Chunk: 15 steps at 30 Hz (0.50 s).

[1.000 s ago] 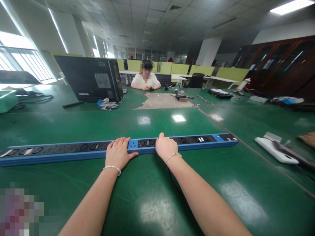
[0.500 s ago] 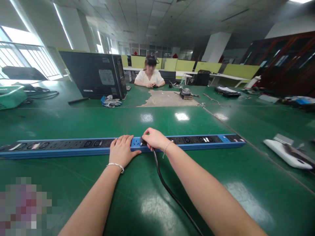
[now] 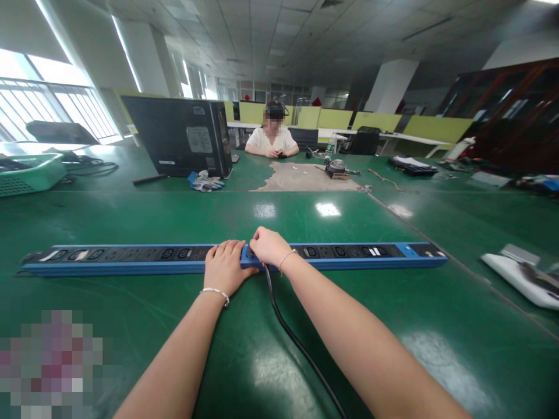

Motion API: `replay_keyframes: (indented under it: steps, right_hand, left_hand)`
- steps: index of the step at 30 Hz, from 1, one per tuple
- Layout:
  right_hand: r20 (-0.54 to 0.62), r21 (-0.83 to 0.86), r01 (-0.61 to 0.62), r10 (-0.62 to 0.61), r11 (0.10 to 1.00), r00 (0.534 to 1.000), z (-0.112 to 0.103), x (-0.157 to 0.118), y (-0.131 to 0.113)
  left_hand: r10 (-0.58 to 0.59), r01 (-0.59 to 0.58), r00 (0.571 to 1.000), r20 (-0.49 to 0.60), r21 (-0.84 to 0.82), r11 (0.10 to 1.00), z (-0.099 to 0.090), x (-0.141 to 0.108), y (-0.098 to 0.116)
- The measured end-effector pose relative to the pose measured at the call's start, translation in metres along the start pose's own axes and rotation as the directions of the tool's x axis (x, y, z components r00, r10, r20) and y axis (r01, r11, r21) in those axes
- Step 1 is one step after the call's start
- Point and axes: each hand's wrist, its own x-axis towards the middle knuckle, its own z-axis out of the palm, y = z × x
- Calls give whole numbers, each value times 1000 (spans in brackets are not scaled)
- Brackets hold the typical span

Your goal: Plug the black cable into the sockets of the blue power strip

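On the glossy green table, a long blue-and-black power strip is laid crosswise. Well behind it is set a boxy black computer case, crumpled white-and-blue gloves beside. The strip is partly hidden by the left hand, fingers laid over it, thumb apart, and the right hand, in whose closed fingers a black cord is pinched, apparently near its end.

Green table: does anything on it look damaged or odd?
Yes: beyond the blue power strip, a pale patch with a ragged left edge interrupts the green table, which looks torn there.
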Motion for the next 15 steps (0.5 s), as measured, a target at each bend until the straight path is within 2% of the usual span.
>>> replay_keyframes:
  steps: [4, 10, 15]
  right_hand:
    - [11, -77, -5, 6, 997, 1000, 0, 6, -6]
    - [94, -152, 10, 5, 988, 996, -6, 14, -20]
    - [118, -183, 3, 19, 983, 993, 0, 16, -25]
  left_hand:
    - [0, 0, 1000, -5, 4, 1000, 2, 0, -1]
    - [1, -1, 1000, -1, -7, 1000, 0, 1, -1]
    - [-19, 19, 1000, 12, -15, 1000, -2, 0, 2]
